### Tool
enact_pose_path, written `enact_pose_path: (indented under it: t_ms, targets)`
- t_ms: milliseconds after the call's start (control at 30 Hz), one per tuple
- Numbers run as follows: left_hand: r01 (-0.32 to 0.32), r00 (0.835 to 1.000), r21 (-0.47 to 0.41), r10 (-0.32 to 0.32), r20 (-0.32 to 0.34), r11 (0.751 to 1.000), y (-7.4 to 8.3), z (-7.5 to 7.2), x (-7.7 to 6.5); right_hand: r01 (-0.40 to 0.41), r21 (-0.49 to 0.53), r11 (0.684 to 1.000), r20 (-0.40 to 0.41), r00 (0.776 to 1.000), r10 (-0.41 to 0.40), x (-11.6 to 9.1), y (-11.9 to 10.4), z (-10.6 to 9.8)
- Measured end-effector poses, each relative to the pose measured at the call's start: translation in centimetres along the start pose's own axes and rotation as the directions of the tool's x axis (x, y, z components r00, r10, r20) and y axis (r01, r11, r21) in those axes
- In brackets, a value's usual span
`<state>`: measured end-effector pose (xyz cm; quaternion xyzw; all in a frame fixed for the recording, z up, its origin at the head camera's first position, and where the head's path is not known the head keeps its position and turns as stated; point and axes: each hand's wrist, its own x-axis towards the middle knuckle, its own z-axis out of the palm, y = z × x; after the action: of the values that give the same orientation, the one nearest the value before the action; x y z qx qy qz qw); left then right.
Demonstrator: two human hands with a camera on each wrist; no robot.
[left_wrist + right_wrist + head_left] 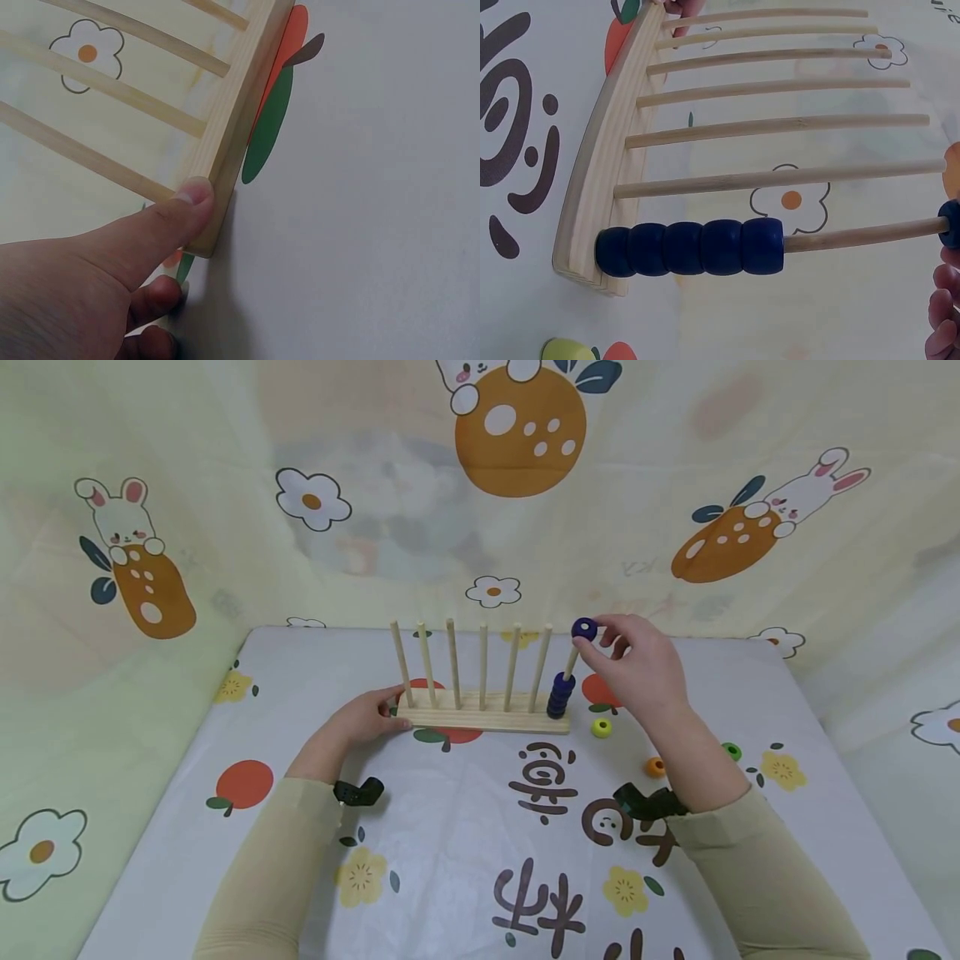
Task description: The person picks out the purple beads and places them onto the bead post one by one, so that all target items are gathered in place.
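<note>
A wooden peg rack (487, 720) with a row of upright pegs stands on the table. My left hand (360, 717) grips its left end, the thumb (196, 192) pressed on the base's front edge and the other fingers partly hidden behind. At the top of the rightmost peg, my right hand (637, 664) pinches a dark blue bead (577, 632) between thumb and fingers. In the right wrist view that bead (950, 225) sits right at the peg's tip. Several dark blue beads (705, 247) are stacked low on the same peg; the other pegs are bare.
A yellow-green bead (602, 727) lies just off the rack's right end. Farther right are an orange bead (655, 767) and a green bead (732, 751), near the right forearm. A printed cloth (420, 860) covers the table, and a patterned curtain (390, 552) hangs behind.
</note>
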<state>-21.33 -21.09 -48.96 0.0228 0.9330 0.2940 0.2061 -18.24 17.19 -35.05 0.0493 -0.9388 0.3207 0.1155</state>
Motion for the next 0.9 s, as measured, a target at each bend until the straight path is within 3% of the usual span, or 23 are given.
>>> enact_pose_path:
  t_ms: [400, 900]
  targets:
    - [-0.008, 1.0, 0.005, 0.008, 0.015, 1.0, 0.1, -0.4, -0.1, 0.035, 0.017, 0.999, -0.028, 0.999, -0.034, -0.4, 0.3, -0.2]
    - [-0.028, 1.0, 0.002, 0.027, 0.013, 1.0, -0.3, -0.3, 0.0, -0.006, 0.031, 0.999, 0.009, 1.0, 0.006, -0.2, 2.5, 0.0]
